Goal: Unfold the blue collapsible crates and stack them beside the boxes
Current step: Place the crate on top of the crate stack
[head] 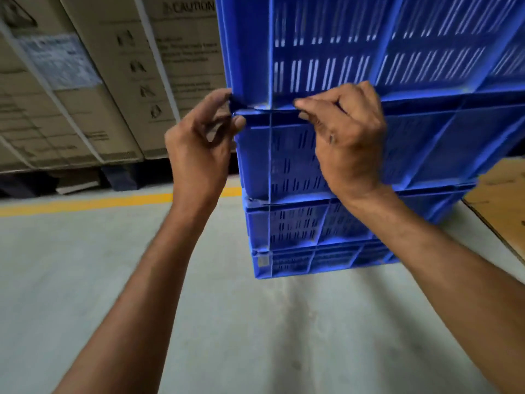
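Head view: a stack of blue slotted plastic collapsible crates [312,223] stands upright on the grey concrete floor [199,322], long sides running away to the right. On it sits the top blue crate [369,46]. Left hand [199,155] pinches its near corner seam; right hand [349,137] has its grip closed on its bottom rim. Strapped brown cardboard boxes [99,81] stand just left.

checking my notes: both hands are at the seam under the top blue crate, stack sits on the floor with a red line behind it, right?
Not quite: the floor line is yellow, not red, as the head view shows. The rest holds: the left hand and right hand are at the seam under the top blue crate, and the stack sits on the floor.
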A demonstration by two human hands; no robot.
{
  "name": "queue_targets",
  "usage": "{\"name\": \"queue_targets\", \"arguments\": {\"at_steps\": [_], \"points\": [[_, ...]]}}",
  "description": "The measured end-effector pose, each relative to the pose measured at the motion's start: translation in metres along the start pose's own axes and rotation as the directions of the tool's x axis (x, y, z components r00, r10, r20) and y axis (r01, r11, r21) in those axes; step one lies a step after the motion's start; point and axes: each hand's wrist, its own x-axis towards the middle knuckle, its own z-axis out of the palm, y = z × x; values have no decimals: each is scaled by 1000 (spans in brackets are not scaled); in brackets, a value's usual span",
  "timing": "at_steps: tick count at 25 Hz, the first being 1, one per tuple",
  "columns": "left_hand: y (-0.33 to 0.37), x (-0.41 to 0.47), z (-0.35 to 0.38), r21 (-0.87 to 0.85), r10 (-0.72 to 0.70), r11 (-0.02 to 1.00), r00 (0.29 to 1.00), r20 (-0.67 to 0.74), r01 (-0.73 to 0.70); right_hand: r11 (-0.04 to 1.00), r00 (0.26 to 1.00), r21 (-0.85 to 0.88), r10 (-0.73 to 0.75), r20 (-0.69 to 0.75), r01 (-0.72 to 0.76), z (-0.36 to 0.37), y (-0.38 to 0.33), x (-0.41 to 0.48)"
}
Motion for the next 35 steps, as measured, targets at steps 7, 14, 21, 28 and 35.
{"name": "queue_targets", "arguments": {"at_steps": [7,14,21,28,35], "points": [[5,-6,5,10,49,999,998,-47,-49,999,999,-28,-43,-3,43,4,2,-18],[-72,-99,36,162,-130,976,988,-83,142,991,967,-77,-92,237,114,10,4,-139],[-111,-129,33,130,-114,984,993,-40,118,995,971,-72,-51,233,69,29,16,-185],[-126,-122,29,171,-5,985,997,-83,19,991,989,-113,-50,138,66,39,15,-176],[-121,-141,36,2,-136,990,981,-139,138,984,981,-119,-114,154,133,30,17,-200]]}}
